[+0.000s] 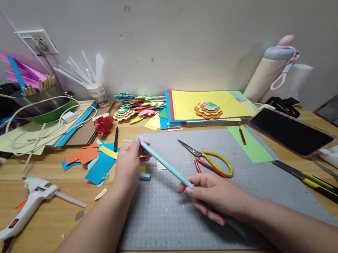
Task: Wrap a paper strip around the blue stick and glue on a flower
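A long, thin light-blue rolled paper tube (165,164) slants over the grey cutting mat (254,181). My left hand (128,165) pinches its far end with fingertips closed. My right hand (217,196) is closed round its near part, and the tube's lower end pokes out below that hand. Red-and-yellow scissors (209,162) lie on the mat just beyond my right hand.
A white glue gun (29,204) lies at left with its cord. Coloured paper scraps (97,161), a black pen (115,139), a green strip (250,144), a phone (290,131), a yellow paper stack (194,105) with a paper flower, and black-yellow shears (336,192) surround the mat.
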Demonstrator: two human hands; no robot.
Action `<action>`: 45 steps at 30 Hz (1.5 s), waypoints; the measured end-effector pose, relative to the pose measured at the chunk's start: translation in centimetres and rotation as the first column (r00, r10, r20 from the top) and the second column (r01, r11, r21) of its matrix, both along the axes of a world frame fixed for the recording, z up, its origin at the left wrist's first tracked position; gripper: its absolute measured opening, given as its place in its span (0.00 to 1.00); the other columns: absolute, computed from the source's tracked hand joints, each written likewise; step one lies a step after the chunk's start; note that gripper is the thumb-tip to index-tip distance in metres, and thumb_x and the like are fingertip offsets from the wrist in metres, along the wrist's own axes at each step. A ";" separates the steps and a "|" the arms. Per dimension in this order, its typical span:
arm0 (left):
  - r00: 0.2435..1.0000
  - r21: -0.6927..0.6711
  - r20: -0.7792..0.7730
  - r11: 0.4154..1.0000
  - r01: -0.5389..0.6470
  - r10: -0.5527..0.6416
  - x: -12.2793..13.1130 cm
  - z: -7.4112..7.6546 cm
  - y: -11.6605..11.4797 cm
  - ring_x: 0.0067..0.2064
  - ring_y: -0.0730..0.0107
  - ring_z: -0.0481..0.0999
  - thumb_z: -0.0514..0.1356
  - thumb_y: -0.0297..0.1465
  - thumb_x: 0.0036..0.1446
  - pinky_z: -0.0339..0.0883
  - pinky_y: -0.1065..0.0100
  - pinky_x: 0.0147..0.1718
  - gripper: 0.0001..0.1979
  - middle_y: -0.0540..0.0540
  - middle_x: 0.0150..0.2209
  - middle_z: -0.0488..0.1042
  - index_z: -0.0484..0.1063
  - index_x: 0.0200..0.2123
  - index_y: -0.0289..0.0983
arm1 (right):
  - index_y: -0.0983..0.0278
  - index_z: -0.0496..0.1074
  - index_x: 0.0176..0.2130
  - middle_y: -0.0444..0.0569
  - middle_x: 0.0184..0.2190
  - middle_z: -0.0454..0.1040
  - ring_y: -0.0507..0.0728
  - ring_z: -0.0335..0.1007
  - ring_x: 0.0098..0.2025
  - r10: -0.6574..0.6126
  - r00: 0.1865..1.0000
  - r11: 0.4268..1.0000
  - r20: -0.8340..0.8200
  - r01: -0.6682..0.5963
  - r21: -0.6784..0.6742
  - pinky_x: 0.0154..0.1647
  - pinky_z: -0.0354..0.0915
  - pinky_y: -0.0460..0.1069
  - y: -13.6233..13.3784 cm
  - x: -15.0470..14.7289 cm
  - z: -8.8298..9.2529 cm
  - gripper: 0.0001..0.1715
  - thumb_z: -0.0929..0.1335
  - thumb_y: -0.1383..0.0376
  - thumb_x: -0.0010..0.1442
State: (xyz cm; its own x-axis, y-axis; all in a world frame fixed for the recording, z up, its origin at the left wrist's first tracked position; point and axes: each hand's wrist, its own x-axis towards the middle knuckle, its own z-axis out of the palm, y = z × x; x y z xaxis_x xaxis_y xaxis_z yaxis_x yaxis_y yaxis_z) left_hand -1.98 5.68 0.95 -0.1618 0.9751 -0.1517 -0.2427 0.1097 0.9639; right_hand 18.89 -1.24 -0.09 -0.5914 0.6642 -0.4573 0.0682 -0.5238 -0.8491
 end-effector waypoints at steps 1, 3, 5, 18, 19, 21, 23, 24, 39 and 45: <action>1.000 0.017 -0.018 1.000 -0.015 0.015 -0.3 -0.4 0.4 0.26 0.73 0.69 0.63 0.43 0.52 0.64 0.73 0.25 0.17 0.48 0.25 0.71 0.75 0.28 0.32 | 0.64 0.67 0.42 0.35 0.13 0.64 0.43 0.53 0.07 0.003 1.000 1.000 -0.012 -0.003 -0.017 0.06 0.42 0.39 0.1 0.0 0.0 0.17 0.67 0.55 0.58; 0.998 0.049 -0.041 0.998 -0.050 0.052 -0.5 -1.0 0.9 0.25 0.74 0.67 0.61 0.44 0.53 0.62 0.74 0.24 0.18 0.48 0.23 0.71 0.75 0.27 0.33 | 0.64 0.67 0.42 0.36 0.14 0.66 0.44 0.54 0.08 -0.006 0.998 0.999 -0.059 0.003 -0.044 0.06 0.43 0.39 0.1 -0.1 -0.1 0.18 0.67 0.54 0.58; 0.995 0.068 -0.054 0.994 -0.081 0.085 -0.5 -1.3 1.1 0.24 0.75 0.66 0.60 0.45 0.53 0.62 0.74 0.24 0.18 0.49 0.23 0.70 0.74 0.27 0.34 | 0.64 0.66 0.41 0.37 0.16 0.67 0.44 0.54 0.08 -0.037 0.993 0.998 -0.110 0.031 -0.054 0.06 0.43 0.39 0.1 -0.2 -0.3 0.20 0.67 0.52 0.57; 0.937 -0.027 -0.289 0.980 0.198 -0.197 -1.3 1.2 0.4 0.37 0.63 0.75 0.54 0.52 0.55 0.70 0.63 0.33 0.28 0.40 0.41 0.75 0.74 0.44 0.35 | 0.65 0.67 0.39 0.37 0.16 0.67 0.44 0.53 0.07 -0.285 0.948 0.957 -0.140 0.291 0.020 0.07 0.42 0.40 0.1 -0.4 -0.9 0.18 0.68 0.53 0.57; 0.873 -0.014 -0.448 0.978 0.210 -0.194 -2.1 1.6 0.3 0.37 0.63 0.74 0.53 0.51 0.55 0.69 0.63 0.33 0.28 0.41 0.44 0.74 0.72 0.49 0.37 | 0.65 0.66 0.40 0.37 0.16 0.67 0.44 0.54 0.08 -0.348 0.925 0.934 -0.150 0.356 0.031 0.07 0.44 0.40 0.3 -0.3 -0.9 0.18 0.68 0.53 0.58; 0.725 -0.033 -0.653 0.965 0.259 -0.217 -3.7 2.2 0.1 0.38 0.62 0.72 0.62 0.46 0.50 0.66 0.62 0.36 0.23 0.43 0.43 0.73 0.73 0.47 0.40 | 0.64 0.65 0.40 0.36 0.17 0.67 0.44 0.54 0.09 -0.428 0.888 0.897 -0.168 0.441 0.042 0.08 0.45 0.40 0.7 -0.1 -0.9 0.18 0.67 0.53 0.58; 0.400 -0.125 -0.858 0.886 0.447 -0.323 -5.1 2.2 -0.3 0.40 0.60 0.71 0.65 0.40 0.47 0.64 0.61 0.40 0.16 0.46 0.40 0.74 0.76 0.40 0.42 | 0.63 0.65 0.41 0.36 0.18 0.66 0.43 0.55 0.09 -0.458 0.871 0.881 -0.177 0.471 0.039 0.09 0.46 0.40 0.9 -0.1 -0.9 0.18 0.67 0.52 0.59; 0.268 -0.167 -0.900 0.839 0.518 -0.344 -5.6 2.0 -0.6 0.42 0.59 0.71 0.65 0.38 0.46 0.63 0.60 0.42 0.13 0.46 0.40 0.74 0.76 0.37 0.42 | 0.63 0.65 0.41 0.36 0.18 0.66 0.44 0.55 0.10 -0.463 0.868 0.879 -0.178 0.476 0.035 0.09 0.46 0.40 1.0 -0.1 -0.9 0.18 0.67 0.52 0.58; 0.478 0.014 -0.878 0.999 -0.049 0.036 -6.8 2.4 3.4 0.56 0.37 0.60 0.66 0.36 0.42 0.55 0.49 0.50 0.14 0.36 0.44 0.72 0.74 0.34 0.38 | 0.66 0.68 0.39 0.39 0.19 0.68 0.45 0.61 0.13 -0.380 0.908 0.921 -0.175 0.389 0.019 0.10 0.52 0.40 0.9 -0.4 -1.3 0.16 0.67 0.55 0.59; 0.789 -0.136 -0.526 0.947 0.292 -0.319 1.0 1.6 -1.0 0.32 0.63 0.72 0.60 0.48 0.48 0.64 0.65 0.29 0.23 0.43 0.32 0.75 0.76 0.39 0.36 | 0.66 0.68 0.38 0.38 0.18 0.68 0.45 0.60 0.12 -0.272 0.941 0.962 -0.201 0.273 -0.019 0.09 0.51 0.39 0.1 -0.9 -1.0 0.18 0.69 0.54 0.57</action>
